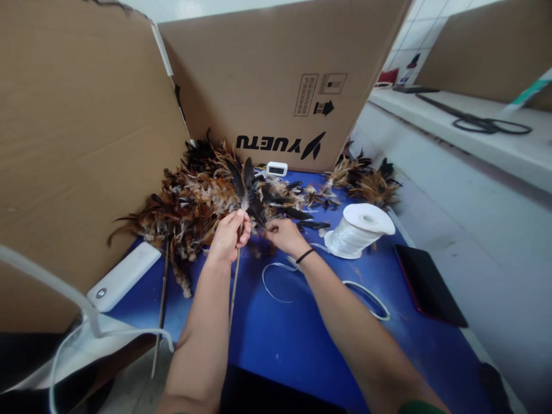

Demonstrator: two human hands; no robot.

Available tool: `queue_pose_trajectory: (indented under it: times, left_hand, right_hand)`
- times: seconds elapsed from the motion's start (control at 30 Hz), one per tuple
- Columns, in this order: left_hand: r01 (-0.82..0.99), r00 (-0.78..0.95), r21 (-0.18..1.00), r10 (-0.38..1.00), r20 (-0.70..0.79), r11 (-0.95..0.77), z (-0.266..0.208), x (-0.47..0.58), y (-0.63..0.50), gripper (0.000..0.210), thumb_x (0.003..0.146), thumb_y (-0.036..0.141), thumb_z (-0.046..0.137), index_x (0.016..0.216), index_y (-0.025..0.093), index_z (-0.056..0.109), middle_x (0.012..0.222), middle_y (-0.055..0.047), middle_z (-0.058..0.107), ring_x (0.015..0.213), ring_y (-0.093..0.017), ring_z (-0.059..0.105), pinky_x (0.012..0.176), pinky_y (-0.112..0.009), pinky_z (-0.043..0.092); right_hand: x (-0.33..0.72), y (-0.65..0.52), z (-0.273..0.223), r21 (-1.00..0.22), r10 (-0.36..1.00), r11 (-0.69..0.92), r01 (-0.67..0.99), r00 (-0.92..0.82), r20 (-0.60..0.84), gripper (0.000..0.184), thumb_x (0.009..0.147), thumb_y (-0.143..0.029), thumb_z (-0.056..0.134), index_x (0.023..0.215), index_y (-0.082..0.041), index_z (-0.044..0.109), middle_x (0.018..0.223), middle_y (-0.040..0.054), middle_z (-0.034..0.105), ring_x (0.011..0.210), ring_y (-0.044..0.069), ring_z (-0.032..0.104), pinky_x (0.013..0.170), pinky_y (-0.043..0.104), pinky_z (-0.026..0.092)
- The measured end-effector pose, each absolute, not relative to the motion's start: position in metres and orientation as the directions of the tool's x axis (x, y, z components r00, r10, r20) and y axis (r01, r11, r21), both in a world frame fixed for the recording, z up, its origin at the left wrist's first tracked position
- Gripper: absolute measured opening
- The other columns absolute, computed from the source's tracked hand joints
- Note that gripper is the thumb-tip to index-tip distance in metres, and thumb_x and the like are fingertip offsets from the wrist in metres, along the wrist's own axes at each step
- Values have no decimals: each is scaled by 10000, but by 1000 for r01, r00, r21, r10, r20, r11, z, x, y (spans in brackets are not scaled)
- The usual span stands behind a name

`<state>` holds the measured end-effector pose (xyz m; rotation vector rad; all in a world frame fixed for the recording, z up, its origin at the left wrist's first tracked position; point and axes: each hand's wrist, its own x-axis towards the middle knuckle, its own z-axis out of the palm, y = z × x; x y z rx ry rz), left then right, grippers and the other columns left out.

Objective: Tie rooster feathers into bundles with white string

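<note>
My left hand (230,234) is closed round a thin stick (234,287), with dark feathers (242,181) fanning up from its top above my fingers. Close by on the right, my right hand (285,236) is pinched at the edge of the loose feathers (287,201); whatever lies between its fingertips is too small to make out. A big heap of brown and black feathers (185,201) lies behind and left of my hands. To the right stands a white spool (357,233) of shiny clear ribbon, and a loop of this ribbon (276,298) curls on the blue table (284,345).
Cardboard walls (259,75) rise behind and at left. A white power bank (125,276) and another stick (163,293) lie left. A dark phone (429,284) rests at the right edge; more feathers (371,181) lie behind the spool. Scissors (483,122) sit on a ledge.
</note>
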<state>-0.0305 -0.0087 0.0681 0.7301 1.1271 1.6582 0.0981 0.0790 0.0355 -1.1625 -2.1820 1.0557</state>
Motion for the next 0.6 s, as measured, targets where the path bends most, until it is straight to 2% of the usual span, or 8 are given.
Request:
queue_pose_trajectory:
  times: [0.07, 0.13, 0.27, 0.37, 0.47, 0.6]
  left_hand:
    - [-373, -355, 921, 934, -35, -108, 67, -29, -8, 326, 744, 441, 648, 733, 150, 499, 501, 52, 496, 318, -16, 333, 303, -134, 157]
    - [-370, -353, 923, 935, -33, -108, 65, -28, -7, 324, 746, 440, 644, 735, 149, 503, 500, 51, 497, 316, -16, 330, 301, -135, 158]
    - [-380, -339, 921, 939, -55, -83, 62, -26, -4, 328, 743, 446, 644, 736, 149, 503, 504, 48, 500, 319, -19, 342, 298, -135, 153]
    - [-376, -340, 924, 938, -66, -71, 61, -25, -3, 331, 745, 450, 642, 734, 150, 503, 504, 49, 498, 317, -17, 342, 299, -135, 144]
    - [-373, -340, 926, 938, -70, -66, 61, -23, -2, 339, 744, 457, 645, 730, 148, 506, 496, 48, 494, 317, -18, 346, 304, -135, 140]
    - [-379, -332, 924, 940, -81, -55, 62, -18, -1, 352, 738, 467, 653, 731, 144, 513, 491, 44, 495, 313, -22, 348, 303, -139, 139]
  right_hand:
    - [103, 80, 46, -921, 852, 171, 349, -521, -39, 126, 678, -228, 666, 666, -184, 549, 485, -43, 521, 440, 96, 487, 422, 205, 343]
    - [108, 79, 57, -980, 846, -10, 201, -521, -115, 155, 659, -220, 674, 698, -182, 529, 483, -51, 527, 389, 77, 444, 350, 182, 295]
    - [114, 80, 70, -974, 822, -227, 15, -534, -199, 222, 638, -218, 701, 631, -173, 484, 539, -7, 591, 403, 66, 467, 312, 156, 257]
    - [115, 81, 72, -930, 804, -361, -72, -529, -271, 220, 659, -240, 709, 677, -169, 502, 627, 22, 642, 478, 82, 538, 354, 155, 306]
    - [115, 78, 73, -899, 789, -386, -205, -579, -207, 261, 636, -275, 749, 702, -173, 518, 721, 14, 658, 600, 92, 581, 456, 175, 392]
    - [111, 71, 78, -915, 789, -291, -280, -611, -64, 327, 566, -325, 803, 634, -163, 528, 574, -47, 553, 534, 60, 488, 497, 194, 382]
